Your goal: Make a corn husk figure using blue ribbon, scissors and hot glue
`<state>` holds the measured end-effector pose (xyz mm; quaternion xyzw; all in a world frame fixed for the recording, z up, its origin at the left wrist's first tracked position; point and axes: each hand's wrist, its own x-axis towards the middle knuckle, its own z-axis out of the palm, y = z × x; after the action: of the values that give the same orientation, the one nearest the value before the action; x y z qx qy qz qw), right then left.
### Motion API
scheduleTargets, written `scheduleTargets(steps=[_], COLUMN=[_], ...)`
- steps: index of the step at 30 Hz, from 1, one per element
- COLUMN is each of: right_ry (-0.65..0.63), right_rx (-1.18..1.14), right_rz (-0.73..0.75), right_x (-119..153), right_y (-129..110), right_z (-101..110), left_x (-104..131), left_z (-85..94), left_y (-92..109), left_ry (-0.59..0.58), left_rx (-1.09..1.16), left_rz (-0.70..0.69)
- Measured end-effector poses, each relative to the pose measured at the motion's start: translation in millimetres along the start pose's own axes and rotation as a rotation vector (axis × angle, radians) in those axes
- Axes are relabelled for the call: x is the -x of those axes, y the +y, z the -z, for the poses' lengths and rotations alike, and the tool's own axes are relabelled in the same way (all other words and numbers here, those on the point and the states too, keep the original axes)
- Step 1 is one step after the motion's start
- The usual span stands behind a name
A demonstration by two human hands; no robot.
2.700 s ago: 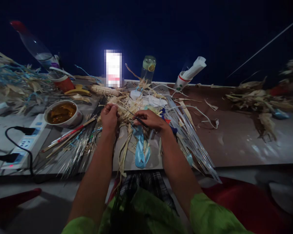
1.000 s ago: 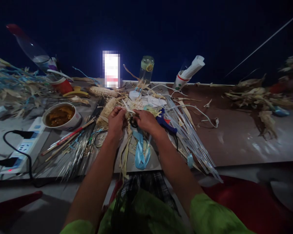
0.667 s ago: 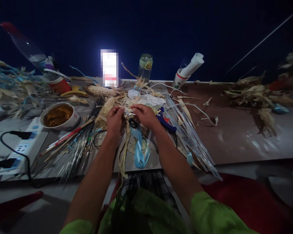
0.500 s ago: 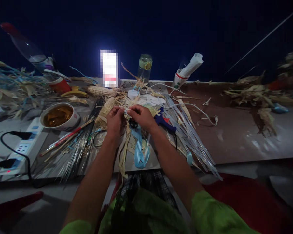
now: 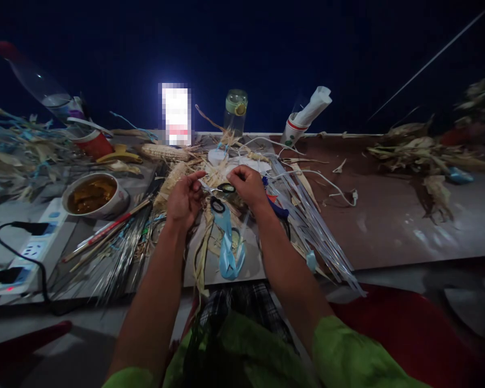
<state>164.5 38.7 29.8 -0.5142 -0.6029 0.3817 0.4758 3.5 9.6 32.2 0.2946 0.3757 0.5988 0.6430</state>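
Observation:
My left hand (image 5: 184, 199) is turned partly palm up, one finger stretched out and the others loosely curled. Nothing shows clearly in it. My right hand (image 5: 246, 184) has thumb and fingertips pinched together; whatever they hold is too small to make out. Between the hands lie scissors (image 5: 227, 187) with black handles, their blades pointing toward my left fingers. A light blue ribbon (image 5: 227, 245) hangs below the handles toward the table's front edge. Pale corn husk strips (image 5: 202, 256) lie beside it. The blue glue gun (image 5: 281, 210) is partly hidden by my right wrist.
On the left stand a bowl of brown liquid (image 5: 95, 195) and a power strip (image 5: 34, 248), near thin metal wires (image 5: 121, 258). A corn cob (image 5: 165, 152) and a lit, blurred screen (image 5: 177, 113) are behind. Clear glue sticks (image 5: 311, 226) and a white cable (image 5: 327, 178) lie right.
My hands, close together before, have moved apart. The left fingers have loosened, the right ones stay pinched. More of the scissors shows between them.

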Motion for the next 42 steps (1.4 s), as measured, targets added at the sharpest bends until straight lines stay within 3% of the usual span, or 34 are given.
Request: scheduleTargets(steps=[10, 19, 34, 42], right_ry=[-0.182, -0.302, -0.333, -0.35], right_rx=[0.223, 0.37, 0.323, 0.185], right_rz=[0.058, 0.042, 0.012, 0.022], right_x=[2, 3, 3, 2], right_y=[-5, -8, -10, -8], right_z=[11, 18, 19, 18], left_x=[5, -2, -3, -2], left_z=[2.6, 10.0, 10.9, 9.1], left_y=[-4, -12, -15, -14], left_ry=[-0.095, -0.144, -0.158, -0.145], left_rx=[-0.241, -0.468, -0.658, -0.593], left_rz=[0.164, 0.145, 0.055, 0.085])
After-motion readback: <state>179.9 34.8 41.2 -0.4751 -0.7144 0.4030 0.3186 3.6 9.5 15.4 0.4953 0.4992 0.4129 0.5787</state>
